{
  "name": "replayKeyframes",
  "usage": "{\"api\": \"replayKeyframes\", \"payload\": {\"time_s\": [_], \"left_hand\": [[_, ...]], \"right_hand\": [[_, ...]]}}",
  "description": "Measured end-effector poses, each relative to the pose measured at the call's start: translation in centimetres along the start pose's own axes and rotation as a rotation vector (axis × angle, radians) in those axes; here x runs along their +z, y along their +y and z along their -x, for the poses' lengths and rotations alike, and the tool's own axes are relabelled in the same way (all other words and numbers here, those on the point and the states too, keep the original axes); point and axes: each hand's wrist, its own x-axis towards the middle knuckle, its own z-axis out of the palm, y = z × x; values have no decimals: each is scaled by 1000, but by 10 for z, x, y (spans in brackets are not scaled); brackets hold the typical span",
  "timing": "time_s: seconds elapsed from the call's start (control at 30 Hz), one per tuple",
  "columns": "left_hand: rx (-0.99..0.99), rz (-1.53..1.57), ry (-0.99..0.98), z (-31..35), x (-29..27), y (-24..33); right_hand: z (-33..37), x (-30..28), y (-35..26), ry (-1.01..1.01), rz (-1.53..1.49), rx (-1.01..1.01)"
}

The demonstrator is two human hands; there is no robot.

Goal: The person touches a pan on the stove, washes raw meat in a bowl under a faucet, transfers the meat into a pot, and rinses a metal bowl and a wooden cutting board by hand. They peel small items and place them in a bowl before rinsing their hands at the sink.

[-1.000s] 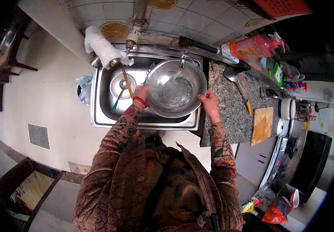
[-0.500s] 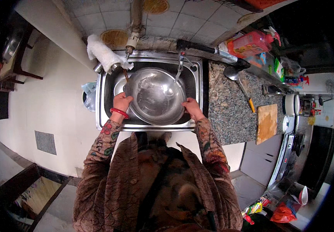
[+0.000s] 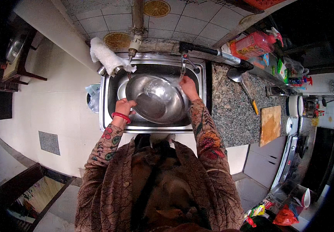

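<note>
Apparently rinsing: left hand (image 3: pixel 123 106) and right hand (image 3: pixel 187 86) each grip the steel bowl (image 3: pixel 155 98) rim; next, tilting needs care.

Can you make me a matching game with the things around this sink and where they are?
Things:
1. metal bowl
2. white cloth
3. wooden cutting board
4. red bangle

Places:
A. on the granite counter, right of the sink
B. on the left wrist
C. over the sink, held by both hands
D. draped on the sink's back left corner

Pairs: 1-C, 2-D, 3-A, 4-B
</note>
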Motion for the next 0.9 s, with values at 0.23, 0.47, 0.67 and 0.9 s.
{"api": "replayKeyframes", "payload": {"time_s": [0.23,0.47,0.67,0.9], "left_hand": [[-230,61,-226,-12,20,-12],[-116,188,-388,-65,46,-64],[-119,435,-568,-109,74,-88],[31,193,-559,-183,149,-133]], "right_hand": [[39,-74,47,-474,-653,553],[60,-122,23,18,39,179],[91,-129,14,47,-349,324],[123,-116,-28,367,-337,72]]}}
